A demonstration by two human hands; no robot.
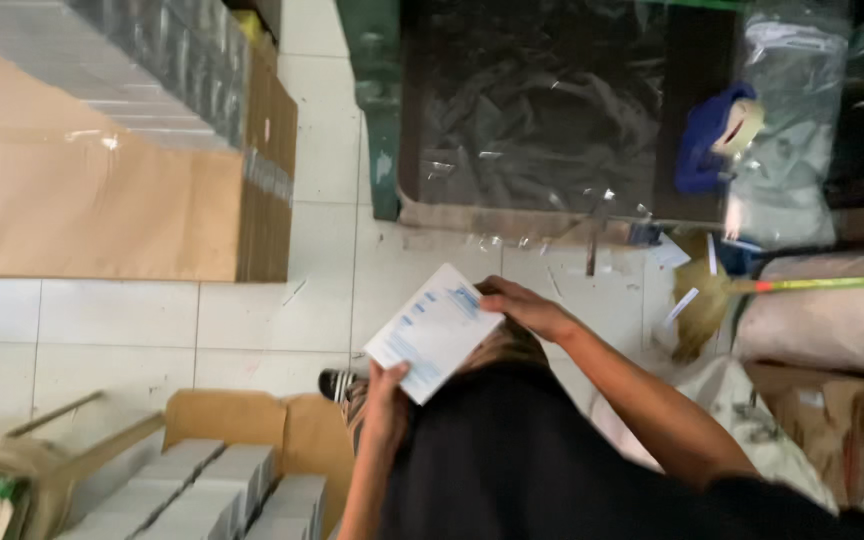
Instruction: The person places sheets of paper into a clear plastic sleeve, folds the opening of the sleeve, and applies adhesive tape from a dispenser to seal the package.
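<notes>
White flat carton pinched between left hand and right hand.

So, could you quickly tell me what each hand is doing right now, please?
Left hand: closed on the near corner of the white packet.
Right hand: closed on the packet's far corner.

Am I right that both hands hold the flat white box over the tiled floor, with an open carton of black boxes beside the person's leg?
Not quite: the head view shows the boxes in the open carton are white, not black. The left hand and right hand do hold the flat white box over the tiled floor.
</notes>
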